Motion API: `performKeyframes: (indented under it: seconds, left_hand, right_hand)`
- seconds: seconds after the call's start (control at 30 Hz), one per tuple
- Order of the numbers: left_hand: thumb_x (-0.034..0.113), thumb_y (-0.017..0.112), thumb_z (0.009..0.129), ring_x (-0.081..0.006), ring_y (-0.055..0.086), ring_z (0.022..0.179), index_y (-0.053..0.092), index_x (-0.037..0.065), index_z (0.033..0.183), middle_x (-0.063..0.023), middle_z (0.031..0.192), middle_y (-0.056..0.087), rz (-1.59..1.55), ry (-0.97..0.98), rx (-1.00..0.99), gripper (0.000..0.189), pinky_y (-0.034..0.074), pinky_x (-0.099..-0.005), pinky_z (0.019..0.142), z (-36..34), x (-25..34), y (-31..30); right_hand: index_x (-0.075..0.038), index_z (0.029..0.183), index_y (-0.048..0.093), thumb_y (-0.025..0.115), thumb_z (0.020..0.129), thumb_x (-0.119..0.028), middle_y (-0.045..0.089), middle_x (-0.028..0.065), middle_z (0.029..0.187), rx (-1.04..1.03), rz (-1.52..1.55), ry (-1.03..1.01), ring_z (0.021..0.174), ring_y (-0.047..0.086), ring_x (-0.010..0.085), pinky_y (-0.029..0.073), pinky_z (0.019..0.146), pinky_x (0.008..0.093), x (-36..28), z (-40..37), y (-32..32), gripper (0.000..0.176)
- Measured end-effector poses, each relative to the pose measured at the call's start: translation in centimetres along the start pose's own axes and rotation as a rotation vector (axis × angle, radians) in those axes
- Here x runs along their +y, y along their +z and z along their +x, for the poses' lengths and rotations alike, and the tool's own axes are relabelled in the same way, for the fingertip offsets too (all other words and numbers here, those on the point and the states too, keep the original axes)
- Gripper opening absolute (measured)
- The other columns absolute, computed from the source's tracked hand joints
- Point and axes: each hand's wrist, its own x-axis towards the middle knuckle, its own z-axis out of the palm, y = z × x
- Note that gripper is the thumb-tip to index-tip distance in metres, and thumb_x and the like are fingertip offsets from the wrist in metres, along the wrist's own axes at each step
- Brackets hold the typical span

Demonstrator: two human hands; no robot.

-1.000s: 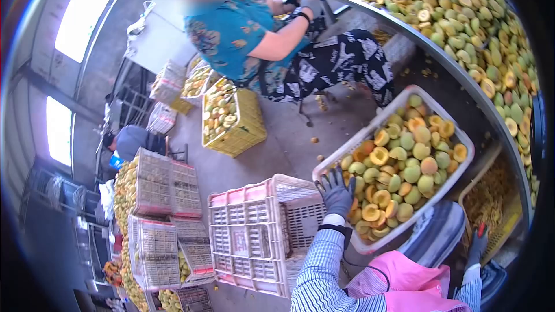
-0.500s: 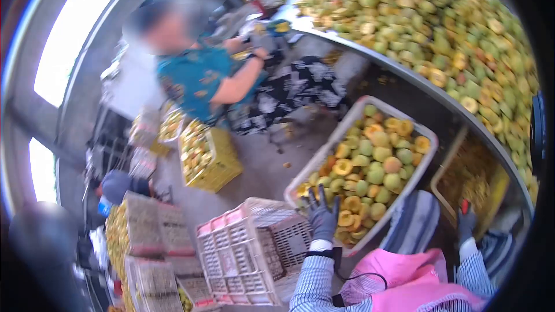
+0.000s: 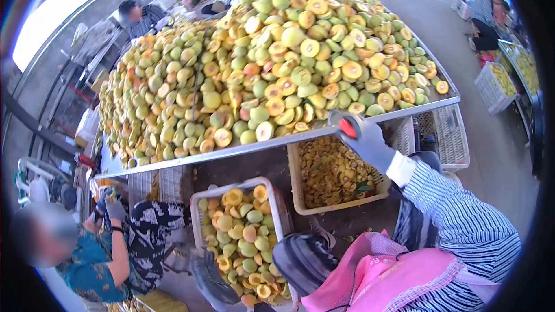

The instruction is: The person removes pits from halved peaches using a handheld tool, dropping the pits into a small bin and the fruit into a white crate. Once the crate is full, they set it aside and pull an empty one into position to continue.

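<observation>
My right hand [image 3: 367, 141], in a grey glove, is closed around a small red-handled tool [image 3: 347, 127]. It is by the metal edge of the table, near the heap of halved yellow-green fruit [image 3: 277, 63], which looks like apricots. What kind of tool it is cannot be made out. My left hand [image 3: 213, 280], also gloved, appears as a dark, blurred shape at the left side of a pale crate [image 3: 195, 211]. Its fingers are smeared. Inside that crate lie whole and hollowed fruit [image 3: 245, 234].
A second crate [image 3: 298, 196] under the table edge [image 3: 243, 156] holds fruit scraps. At left sits a co-worker [image 3: 95, 260] in a teal shirt, hands at the table. Another person [image 3: 141, 20] is behind the heap. White crates [image 3: 451, 133] stand at right.
My view has swung right and up to the heap. My right hand has risen with the red-handled tool from beside the scrap crate to the table edge. My left hand remains by the fruit crate.
</observation>
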Motion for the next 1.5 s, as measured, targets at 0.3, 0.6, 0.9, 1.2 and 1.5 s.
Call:
performKeyframes:
  seconds: [0.3, 0.6, 0.9, 1.2, 1.5]
  left_hand:
    - [0.038, 0.049, 0.102, -0.0272, 0.060, 0.113, 0.054, 0.008, 0.135, -0.0092, 0.125, 0.062, -0.353, -0.340, -0.334, 0.045, 0.044, -0.0398, 0.101, 7.6, -4.7, 20.4]
    - [0.047, 0.045, 0.103, -0.0215, 0.056, 0.120, 0.049, 0.010, 0.137, -0.0098, 0.133, 0.055, -0.717, -0.497, -0.193, 0.050, 0.049, -0.0364, 0.097, 9.2, -16.1, 24.5]
    - [0.033, 0.040, 0.105, -0.0255, 0.059, 0.116, 0.052, -0.001, 0.133, -0.0175, 0.131, 0.057, -0.335, -0.140, -0.187, 0.045, 0.051, -0.0385, 0.099, 9.6, -14.0, 21.8]
    - [0.057, 0.033, 0.103, -0.0207, 0.062, 0.084, 0.059, -0.001, 0.102, -0.0126, 0.092, 0.065, -0.318, -0.118, -0.034, 0.063, 0.053, -0.0338, 0.084, 9.3, -13.5, 22.2]
    - [0.056, 0.030, 0.103, -0.0227, 0.066, 0.074, 0.061, -0.004, 0.103, -0.0151, 0.084, 0.067, -0.258, -0.037, 0.007, 0.067, 0.057, -0.0332, 0.070, 9.4, -13.1, 22.1]
  right_hand:
    - [-0.013, 0.123, 0.056, 0.072, 0.081, -0.026, 0.068, 0.0141, 0.100, -0.230, -0.230, -0.045, 0.088, 0.067, 0.0354, 0.053, 0.076, 0.0449, 4.6, 11.6, 2.6, 0.047]
    - [-0.002, 0.115, 0.057, 0.076, 0.086, -0.028, 0.067, 0.0173, 0.096, -0.373, 0.883, 0.088, 0.086, 0.067, 0.0273, 0.052, 0.078, 0.0369, -4.2, 1.3, 1.3, 0.043]
    - [-0.007, 0.097, 0.052, 0.059, 0.093, -0.050, 0.064, 0.0179, 0.072, -0.468, 0.266, -0.211, 0.067, 0.064, 0.0424, 0.048, 0.058, 0.0506, -4.4, 0.8, 2.4, 0.045]
    - [-0.007, 0.096, 0.051, 0.054, 0.095, -0.052, 0.064, 0.0195, 0.072, -0.684, 0.252, -0.193, 0.068, 0.064, 0.0422, 0.049, 0.059, 0.0502, -5.6, -0.1, 2.5, 0.045]
    - [-0.004, 0.092, 0.057, 0.054, 0.096, -0.054, 0.060, 0.0109, 0.066, -0.993, 0.789, 0.109, 0.057, 0.060, 0.0264, 0.045, 0.052, 0.0394, -6.0, -0.2, 2.3, 0.051]
